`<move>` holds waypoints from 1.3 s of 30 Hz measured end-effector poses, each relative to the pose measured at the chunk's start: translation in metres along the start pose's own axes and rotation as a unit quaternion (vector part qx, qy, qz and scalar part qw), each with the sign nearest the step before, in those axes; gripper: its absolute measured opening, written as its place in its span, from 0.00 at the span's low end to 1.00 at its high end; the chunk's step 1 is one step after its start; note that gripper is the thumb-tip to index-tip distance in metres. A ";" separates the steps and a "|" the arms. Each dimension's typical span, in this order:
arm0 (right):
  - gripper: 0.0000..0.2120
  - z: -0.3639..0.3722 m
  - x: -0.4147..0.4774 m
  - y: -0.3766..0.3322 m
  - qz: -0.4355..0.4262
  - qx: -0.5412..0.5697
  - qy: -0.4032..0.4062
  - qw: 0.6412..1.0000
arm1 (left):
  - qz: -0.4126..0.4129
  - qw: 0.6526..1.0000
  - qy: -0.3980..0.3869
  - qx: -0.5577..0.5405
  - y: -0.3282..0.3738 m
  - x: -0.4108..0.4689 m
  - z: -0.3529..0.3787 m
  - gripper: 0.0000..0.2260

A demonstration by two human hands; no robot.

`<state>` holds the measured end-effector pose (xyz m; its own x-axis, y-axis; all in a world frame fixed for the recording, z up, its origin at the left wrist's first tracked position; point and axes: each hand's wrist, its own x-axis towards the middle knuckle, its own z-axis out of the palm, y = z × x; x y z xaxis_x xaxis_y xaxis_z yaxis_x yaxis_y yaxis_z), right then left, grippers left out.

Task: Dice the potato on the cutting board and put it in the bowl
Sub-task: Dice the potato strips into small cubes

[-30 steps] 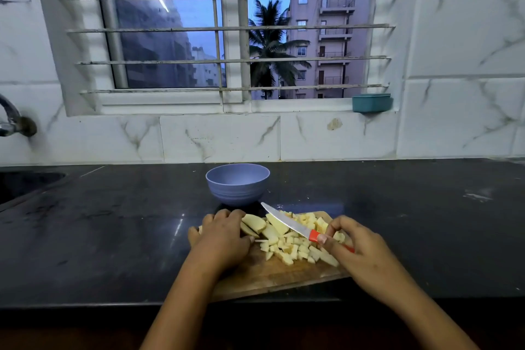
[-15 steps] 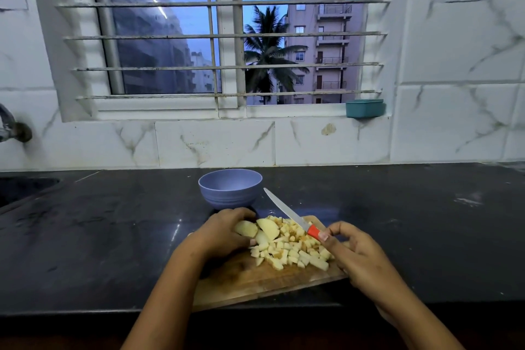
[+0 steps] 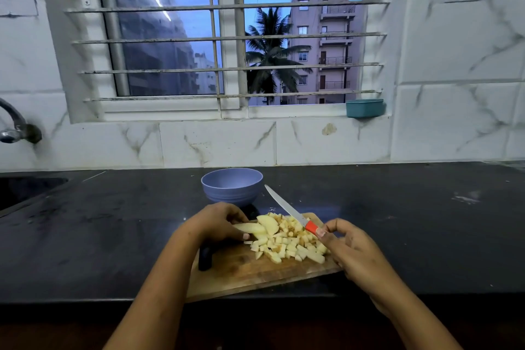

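Gripping potato slice (image 3: pixel 250 227) and knife (image 3: pixel 289 212), both hands, over cutting board (image 3: pixel 241 270)

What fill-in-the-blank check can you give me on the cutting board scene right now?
1. The right hand grips a knife by its ____ handle.
2. The diced pieces lie piled on the wooden ____.
3. The left hand holds uncut slices of ____.
4. Beyond the pile, on the black counter, stands an upright ____.
Missing words: red; cutting board; potato; bowl.
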<state>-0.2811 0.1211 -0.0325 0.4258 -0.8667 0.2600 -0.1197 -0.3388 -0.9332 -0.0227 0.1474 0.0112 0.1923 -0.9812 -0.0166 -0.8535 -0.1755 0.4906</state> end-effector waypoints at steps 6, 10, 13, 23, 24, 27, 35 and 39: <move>0.09 0.000 0.000 0.000 -0.002 -0.006 -0.002 1.000 | 0.010 0.999 0.014 0.040 0.000 0.000 0.002 0.16; 0.08 0.000 0.000 -0.001 0.003 -0.001 -0.003 1.000 | 0.003 0.998 0.002 0.059 -0.004 0.001 -0.003 0.16; 0.08 0.000 -0.001 -0.002 0.003 -0.007 0.002 1.000 | -0.009 0.997 -0.030 0.065 -0.007 0.003 -0.008 0.14; 0.09 -0.001 -0.001 -0.003 0.011 0.001 -0.009 1.000 | -0.024 0.994 -0.094 0.046 -0.010 0.003 -0.018 0.16; 0.09 -0.001 0.000 -0.002 0.013 0.004 -0.010 1.000 | -0.023 0.995 -0.089 0.030 -0.011 0.002 -0.019 0.15; 0.08 -0.002 0.001 0.001 0.015 0.006 -0.012 1.000 | -0.012 0.998 -0.063 -0.008 -0.014 0.002 -0.020 0.10; 0.08 -0.001 0.000 -0.001 0.010 -0.003 -0.006 1.000 | 0.010 0.999 0.039 -0.009 -0.027 0.003 -0.007 0.10; 0.08 0.002 0.000 -0.001 -0.003 -0.026 0.003 1.000 | 0.018 0.995 0.097 0.006 -0.026 -0.006 -0.001 0.10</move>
<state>-0.2792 0.1218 -0.0323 0.4203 -0.8673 0.2665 -0.1648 -0.3618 -0.9176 -0.0012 0.1583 -0.0011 0.2511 -0.9529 0.1702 -0.8672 -0.1434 0.4769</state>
